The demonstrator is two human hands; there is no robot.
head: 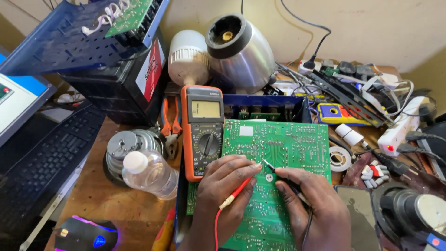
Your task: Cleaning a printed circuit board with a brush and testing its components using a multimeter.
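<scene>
Left hand point(223, 183) pinching red probe point(237, 191), right hand point(313, 209) gripping black probe point(278, 172), tips on green circuit board point(288, 144), orange multimeter point(202, 130) just left for reading

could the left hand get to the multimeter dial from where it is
Probably yes: the multimeter lies just beside the left hand with nothing between them, but its fingers hold the red probe.
</scene>
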